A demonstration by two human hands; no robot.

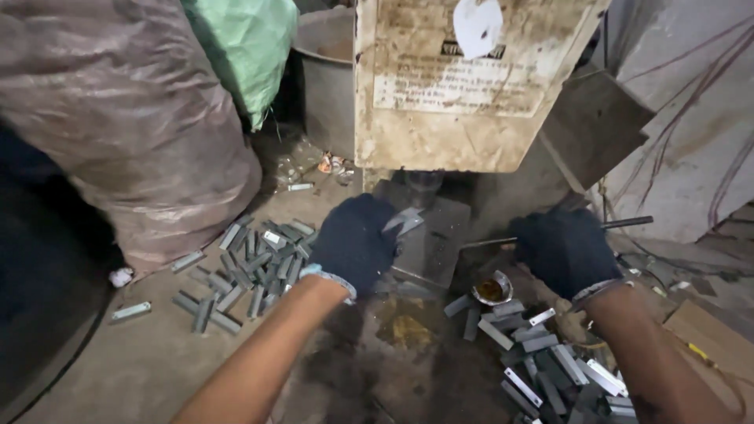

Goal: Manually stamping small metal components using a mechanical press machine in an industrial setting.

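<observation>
Both of my hands wear dark gloves. My left hand (353, 242) holds a small bent metal piece (406, 222) at the steel base plate (432, 243) under a worn press machine (463, 78). My right hand (564, 250) is closed around a dark metal lever rod (624, 223) that runs to the right of the press. A pile of grey metal strips (251, 263) lies on the floor left of my left hand. Another pile of strips (550, 361) lies below my right hand.
A large sack wrapped in plastic (133, 118) stands at the left, with a green sack (243, 47) and a metal drum (326, 78) behind it. A small round tin with oily liquid (492, 289) sits between the piles. Wires run along the right wall (691, 118).
</observation>
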